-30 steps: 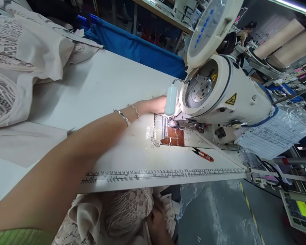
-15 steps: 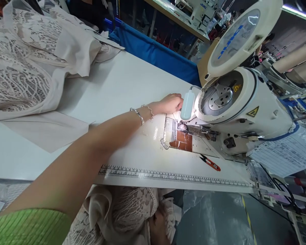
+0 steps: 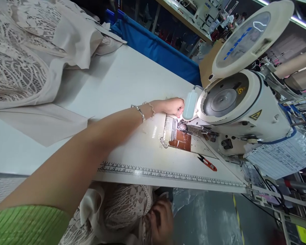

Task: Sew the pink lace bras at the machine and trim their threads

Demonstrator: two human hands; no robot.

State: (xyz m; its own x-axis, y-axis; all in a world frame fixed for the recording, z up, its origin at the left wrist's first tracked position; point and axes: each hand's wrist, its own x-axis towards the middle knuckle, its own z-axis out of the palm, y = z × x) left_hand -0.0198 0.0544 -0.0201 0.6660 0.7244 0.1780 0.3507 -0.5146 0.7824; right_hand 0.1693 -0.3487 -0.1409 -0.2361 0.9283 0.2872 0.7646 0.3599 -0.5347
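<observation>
My left hand point(image 3: 175, 107) reaches across the table to the sewing machine point(image 3: 244, 112). Its fingers are curled closed beside the pale lamp point(image 3: 190, 104), just behind the lit needle area; whatever they pinch is too small to make out. Low in the view, my right hand point(image 3: 162, 217) is below the table edge, fingers curled at the side of a beige lace garment point(image 3: 127, 206). Its fingertips meet the fabric edge, though part of the grip is in shadow. The machine's round top cover point(image 3: 242, 41) is raised, baring a metal disc point(image 3: 223, 99).
Orange thread snips point(image 3: 207, 163) lie right of the needle plate. A printed ruler point(image 3: 163, 174) runs along the front of the white table point(image 3: 132, 75). More lace pieces point(image 3: 22, 68) are heaped at left. Behind hangs a blue cloth bin point(image 3: 153, 44).
My left hand has dipped slightly, still closed near the lamp. My right hand has come out from behind the lace, more of its fingers showing. The disc under the cover shows a plainer face.
</observation>
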